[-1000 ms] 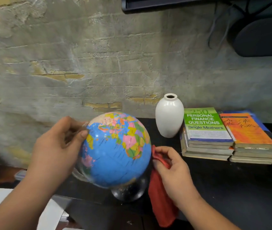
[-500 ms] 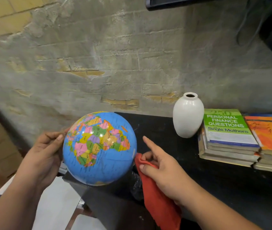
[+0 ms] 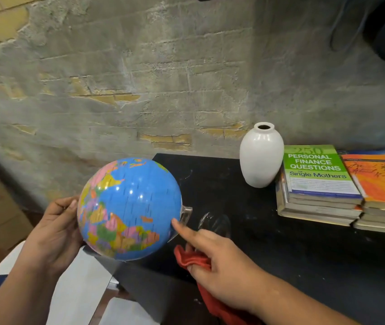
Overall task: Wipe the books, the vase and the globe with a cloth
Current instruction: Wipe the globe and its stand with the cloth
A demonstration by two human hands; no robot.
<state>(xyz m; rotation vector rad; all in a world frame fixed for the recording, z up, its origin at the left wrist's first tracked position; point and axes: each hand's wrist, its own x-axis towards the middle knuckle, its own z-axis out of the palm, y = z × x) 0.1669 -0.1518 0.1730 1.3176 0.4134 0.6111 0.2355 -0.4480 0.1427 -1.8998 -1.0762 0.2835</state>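
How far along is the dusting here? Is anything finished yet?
Nothing looks plainly finished; cleanliness can't be judged. In hand: the globe, gripped by the left hand, while the right hand holds the red cloth bunched and touches the globe with one outstretched finger. Seemingly left: the white vase and the stacked books, untouched on the black table.

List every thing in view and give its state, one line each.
globe: tilted, held at its side
left hand: holds the globe's left side
right hand: grips the red cloth, forefinger touching the globe
red cloth: bunched in the right hand
vase: upright beside the books
books: closed, flat, two stacks
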